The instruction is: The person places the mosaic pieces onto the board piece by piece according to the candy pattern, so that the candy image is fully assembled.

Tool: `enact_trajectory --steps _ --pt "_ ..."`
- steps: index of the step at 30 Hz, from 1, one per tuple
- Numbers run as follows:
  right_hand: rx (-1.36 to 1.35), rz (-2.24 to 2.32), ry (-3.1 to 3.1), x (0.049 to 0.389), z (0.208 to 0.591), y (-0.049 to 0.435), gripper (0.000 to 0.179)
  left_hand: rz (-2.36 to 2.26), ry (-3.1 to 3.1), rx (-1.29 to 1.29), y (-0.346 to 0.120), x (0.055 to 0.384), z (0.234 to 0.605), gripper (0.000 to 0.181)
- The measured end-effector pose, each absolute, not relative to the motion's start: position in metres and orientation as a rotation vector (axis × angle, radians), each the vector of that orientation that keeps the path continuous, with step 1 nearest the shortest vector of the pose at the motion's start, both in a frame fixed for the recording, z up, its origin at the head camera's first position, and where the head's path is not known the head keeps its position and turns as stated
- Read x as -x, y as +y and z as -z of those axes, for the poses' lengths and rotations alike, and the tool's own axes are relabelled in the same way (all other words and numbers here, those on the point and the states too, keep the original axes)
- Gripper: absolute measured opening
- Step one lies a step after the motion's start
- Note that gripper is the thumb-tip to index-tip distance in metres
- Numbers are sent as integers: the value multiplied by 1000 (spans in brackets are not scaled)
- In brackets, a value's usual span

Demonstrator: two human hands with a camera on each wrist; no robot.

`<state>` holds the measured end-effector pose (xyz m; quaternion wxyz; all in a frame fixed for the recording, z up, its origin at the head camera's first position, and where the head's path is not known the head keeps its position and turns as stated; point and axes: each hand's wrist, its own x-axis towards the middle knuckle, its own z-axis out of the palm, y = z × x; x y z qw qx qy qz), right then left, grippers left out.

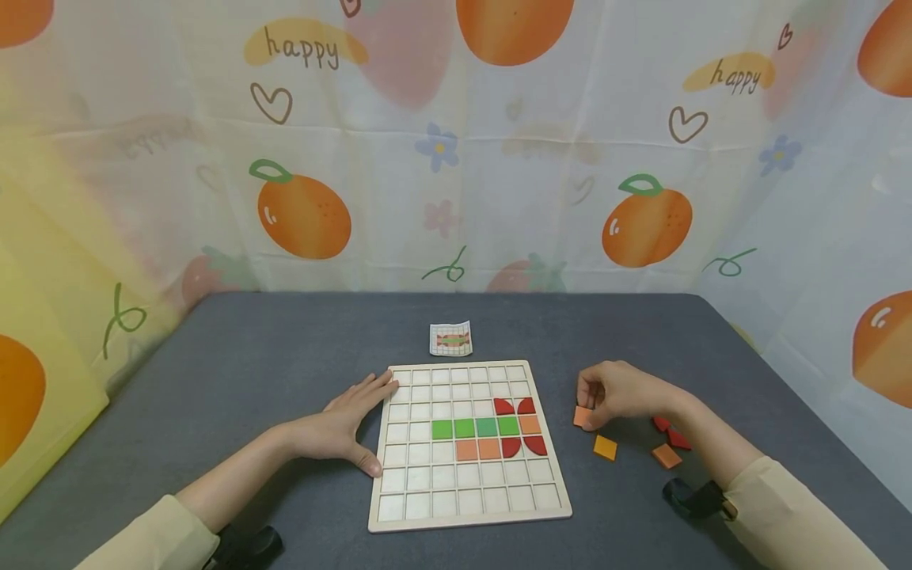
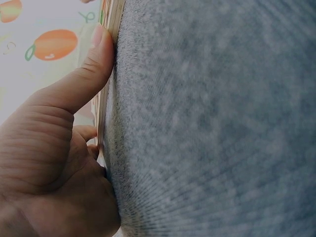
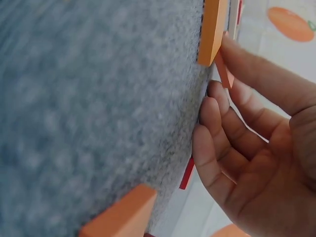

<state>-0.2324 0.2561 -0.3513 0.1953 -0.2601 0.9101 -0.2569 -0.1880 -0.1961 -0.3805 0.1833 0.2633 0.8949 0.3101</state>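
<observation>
A square pale wooden grid board lies on the table. Toward its right side sit a row of green tiles, salmon tiles and red pieces with curved edges. My left hand rests along the board's left edge, fingers spread and thumb against the side. To the right of the board, my right hand pinches a salmon square tile between thumb and fingers. That tile appears tilted in the right wrist view. Just below this hand lies a yellow-orange tile.
Under the right forearm are an orange tile and red pieces, partly hidden by the arm. A small printed card with a coloured grid pattern lies behind the board. A fruit-patterned curtain hangs beyond the dark table.
</observation>
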Motion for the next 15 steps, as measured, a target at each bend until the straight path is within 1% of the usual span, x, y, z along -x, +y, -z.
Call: enact_trajectory --steps 9,15 --pt "757 786 2606 234 351 251 15 -887 2523 -748 -196 188 382 123" --pt "776 821 2597 236 351 249 14 -894 2519 -742 -196 188 382 124"
